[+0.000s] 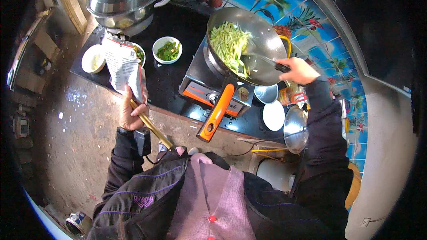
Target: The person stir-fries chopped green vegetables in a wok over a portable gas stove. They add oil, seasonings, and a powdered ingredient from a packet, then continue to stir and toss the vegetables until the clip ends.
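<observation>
My right hand grips the black handle of a metal spatula, whose blade end is among pale green vegetable strips. These lie in the left part of a wok on a gas stove; its orange handle points towards me. My left hand holds a printed plastic packet and a pair of wooden chopsticks together. Behind the packet, a partly hidden bowl holds dark greens. A white bowl of chopped green pieces stands between packet and stove.
A large lidded steel pot stands at the back left, near a white bowl. Right of the stove are a metal bowl, a white dish, a jar and a steel basin. A tiled wall borders the counter.
</observation>
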Demonstrator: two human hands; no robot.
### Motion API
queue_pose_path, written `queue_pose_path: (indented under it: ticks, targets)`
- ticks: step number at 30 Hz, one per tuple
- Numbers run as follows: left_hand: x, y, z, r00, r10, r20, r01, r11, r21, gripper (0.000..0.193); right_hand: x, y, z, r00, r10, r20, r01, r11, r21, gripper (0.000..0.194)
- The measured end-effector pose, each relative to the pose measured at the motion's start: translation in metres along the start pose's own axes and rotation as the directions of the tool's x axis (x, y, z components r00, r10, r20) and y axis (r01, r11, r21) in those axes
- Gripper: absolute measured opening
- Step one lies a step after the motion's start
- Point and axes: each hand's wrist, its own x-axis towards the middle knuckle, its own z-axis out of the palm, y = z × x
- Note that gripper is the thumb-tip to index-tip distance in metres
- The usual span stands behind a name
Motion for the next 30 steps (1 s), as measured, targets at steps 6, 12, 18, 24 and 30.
queue_pose_path:
  ticks: [6, 12, 18, 24, 30]
  targets:
    - [0.006, 0.003, -0.002, 0.997, -0.061, 0.048, 0.061, 0.998, 0.005, 0.040, -0.018, -0.052, -0.017, 0.942, -0.050, -0.330, -0.105, 0.894, -0.436, 0.043]
    - [0.000, 0.009, 0.000, 0.999, -0.034, -0.017, 0.032, 0.995, -0.092, 0.034, -0.062, -0.005, -0.053, 0.985, 0.171, 0.034, -0.168, 0.982, -0.084, 0.033]
    - [0.004, 0.008, 0.015, 0.999, -0.034, -0.030, 0.031, 0.996, -0.089, 0.033, -0.040, -0.052, -0.044, 0.942, 0.127, 0.311, -0.221, 0.931, 0.290, 0.037]
    - [0.023, -0.005, 0.032, 0.997, -0.067, -0.040, 0.067, 0.998, 0.002, 0.035, -0.004, -0.048, 0.037, 0.894, 0.444, 0.063, -0.345, 0.591, 0.729, 0.026]
    - [0.031, -0.002, 0.021, 0.990, -0.141, 0.006, 0.141, 0.990, -0.033, 0.035, -0.076, -0.008, 0.020, 0.850, 0.487, 0.201, -0.316, 0.165, 0.934, 0.025]
